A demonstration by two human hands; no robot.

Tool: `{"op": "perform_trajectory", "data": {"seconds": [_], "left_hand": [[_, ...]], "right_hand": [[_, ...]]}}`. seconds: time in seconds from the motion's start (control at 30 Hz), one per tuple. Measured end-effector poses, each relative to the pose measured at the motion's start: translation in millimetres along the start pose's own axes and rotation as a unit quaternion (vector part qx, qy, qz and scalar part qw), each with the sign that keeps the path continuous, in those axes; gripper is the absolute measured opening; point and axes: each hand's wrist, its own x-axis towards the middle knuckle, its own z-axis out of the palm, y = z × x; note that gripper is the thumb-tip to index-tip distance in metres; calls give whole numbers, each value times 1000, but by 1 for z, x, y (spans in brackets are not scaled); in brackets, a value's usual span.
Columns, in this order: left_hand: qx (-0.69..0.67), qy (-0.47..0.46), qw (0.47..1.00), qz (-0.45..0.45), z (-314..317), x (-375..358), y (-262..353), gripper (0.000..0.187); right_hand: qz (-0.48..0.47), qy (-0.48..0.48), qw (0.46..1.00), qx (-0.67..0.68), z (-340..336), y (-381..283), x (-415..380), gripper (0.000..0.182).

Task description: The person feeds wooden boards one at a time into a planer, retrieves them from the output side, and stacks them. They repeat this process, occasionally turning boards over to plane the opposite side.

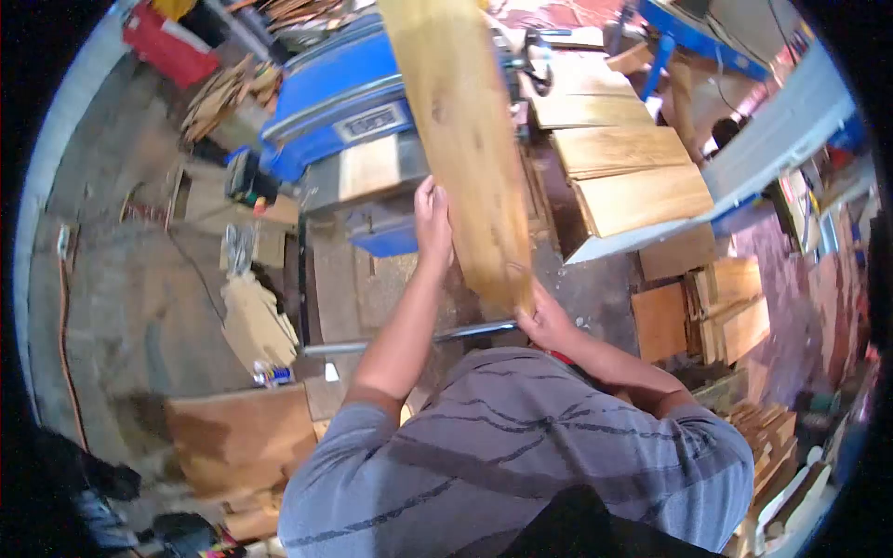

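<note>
I hold a long pale wooden plank (465,139) in both hands; it slants from just in front of my chest up past the top of the view. My left hand (433,221) grips its left edge about halfway along. My right hand (544,321) clasps its near end from below. The plank passes over a blue machine (335,102) with a grey metal bed (367,167). My grey striped shirt (521,446) fills the bottom of the view.
Several cut planks (633,167) lie side by side on a surface to the right. More boards (735,316) are stacked lower right and a brown board (242,437) lies lower left. A metal bar (400,342) crosses in front of me. Wood scraps (228,93) litter the concrete floor.
</note>
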Motion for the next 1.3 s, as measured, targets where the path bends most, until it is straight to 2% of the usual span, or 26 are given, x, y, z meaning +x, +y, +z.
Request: {"op": "perform_trajectory", "data": {"seconds": [0.03,0.07,0.1,0.13,0.17,0.2,0.23,0.3,0.33,0.4,0.43,0.5,0.53,0.6,0.63,0.8,0.97,1.1,1.3], "left_hand": [[-64,45,997,20,-18,4,0,50],[-120,100,988,-5,-39,12,0,49],[-186,101,975,-72,-67,13,0,48],[-350,-43,935,-38,-106,22,-29,49],[-493,-187,849,5,-139,25,-59,50],[-508,-146,849,6,-146,8,-43,53],[-525,-158,836,10,-162,3,-43,54],[-591,-192,783,-16,-181,-7,-42,57],[-594,-187,783,-8,-187,-15,-41,57],[-651,-211,727,-59,-191,-38,-34,58],[-652,-206,727,-57,-193,-52,-27,58],[-633,-137,750,-136,-192,-85,-5,66],[-635,-139,748,-132,-189,-102,8,66],[-481,-129,860,-114,-185,-135,28,75],[-458,-131,871,-122,-186,-141,27,75],[-468,-144,857,-162,-192,-148,17,75],[-486,-150,840,-187,-198,-148,7,75],[-502,-146,826,-213,-201,-161,-9,75],[-539,-53,803,-250,-216,-200,-44,76]], "right_hand": [[-45,-27,999,-16,17,-10,2,66],[-76,-56,994,-63,36,-18,4,72],[-78,-74,992,-67,49,-26,5,72],[-111,-143,979,-95,62,-53,12,74],[-145,-209,960,-121,76,-70,20,77],[-194,-229,943,-145,93,-75,27,84],[-195,-242,939,-145,106,-81,32,84],[-247,-293,892,-240,126,-101,40,88],[-256,-335,867,-267,133,-113,43,94],[-265,-349,851,-290,152,-121,41,97],[-270,-355,838,-313,160,-123,38,99],[-271,-363,832,-321,175,-116,24,103],[-274,-365,825,-332,178,-114,22,107],[-245,-365,830,-343,182,-122,22,107],[-213,-363,838,-346,183,-125,22,107],[-209,-331,857,-336,197,-113,16,108],[-151,-383,854,-317,202,-99,20,104],[-156,-363,865,-308,206,-97,17,103],[-139,-334,850,-382,209,-82,46,101]]}}
